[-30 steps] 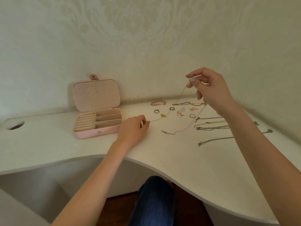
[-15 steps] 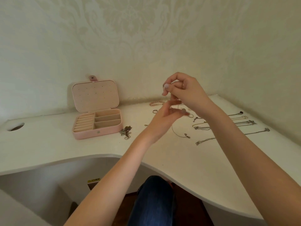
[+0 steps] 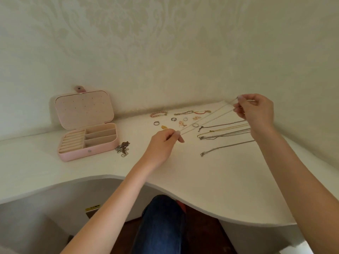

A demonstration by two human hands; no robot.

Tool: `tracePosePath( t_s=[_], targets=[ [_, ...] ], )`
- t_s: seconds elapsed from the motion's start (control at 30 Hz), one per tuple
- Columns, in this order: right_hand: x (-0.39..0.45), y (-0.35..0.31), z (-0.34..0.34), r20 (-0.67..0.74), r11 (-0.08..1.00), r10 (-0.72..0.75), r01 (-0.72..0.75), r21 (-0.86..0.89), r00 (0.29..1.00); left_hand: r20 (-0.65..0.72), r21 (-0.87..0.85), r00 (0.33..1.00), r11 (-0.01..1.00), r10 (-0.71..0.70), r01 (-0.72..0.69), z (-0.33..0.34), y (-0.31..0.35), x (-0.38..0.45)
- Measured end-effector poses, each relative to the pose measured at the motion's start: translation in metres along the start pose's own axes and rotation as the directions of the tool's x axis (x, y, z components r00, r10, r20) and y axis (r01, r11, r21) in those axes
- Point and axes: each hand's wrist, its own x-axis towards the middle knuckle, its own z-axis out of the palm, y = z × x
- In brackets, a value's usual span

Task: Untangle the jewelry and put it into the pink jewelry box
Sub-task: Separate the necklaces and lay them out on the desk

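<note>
2 hands stretch thin chain point(image 3: 205, 117) taut above bench point(image 3: 220, 180): left hand point(image 3: 161, 143) fingers pinch low end, right hand point(image 3: 255, 111) fingers pinch high end, likely checking for knots. Pink box point(image 3: 88, 142) open, ready.

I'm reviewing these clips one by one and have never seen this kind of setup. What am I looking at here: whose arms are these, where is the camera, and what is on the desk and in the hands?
There is no machine: a person wears one wide-angle camera on the head, looking down at their own bare arms. The left hand and right hand each pinch an end of a thin chain necklace, stretched taut between them above the white desk. On the desk, an open pink jewelry box stands at the left, its compartments looking empty. Beside it lies a tangled clump of chains. Rings and bracelets lie near the wall, and straightened necklaces lie in rows at the right.
</note>
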Motion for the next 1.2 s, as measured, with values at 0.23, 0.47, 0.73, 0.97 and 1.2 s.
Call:
tracePosePath(
  t_s=[0.23,0.47,0.73,0.97,1.2],
  targets=[
    [0.018,0.037,-0.092,-0.184,0.881,-0.157,0.053,-0.471,0.97,0.18,0.145,0.981,0.985,0.072,-0.099,0.059,0.031,-0.029],
    [-0.002,0.074,-0.15,-0.087,0.606,-0.181,0.042,-0.794,0.98,0.158,0.114,0.979,0.982,0.132,-0.151,0.09,0.032,-0.039],
    [0.007,0.075,-0.14,-0.084,0.334,-0.161,-0.026,-0.942,0.983,-0.02,0.419,0.975,0.888,0.22,-0.192,0.091,0.03,-0.034],
    [0.013,0.08,-0.135,-0.032,0.201,-0.154,-0.001,-0.98,0.987,0.046,0.538,0.967,0.81,0.25,-0.235,0.092,0.028,-0.031],
    [0.009,0.081,-0.138,0.0,0.29,-0.259,0.078,-0.954,0.966,0.072,0.481,0.962,0.835,0.265,-0.266,0.093,0.024,-0.036]
  ],
)
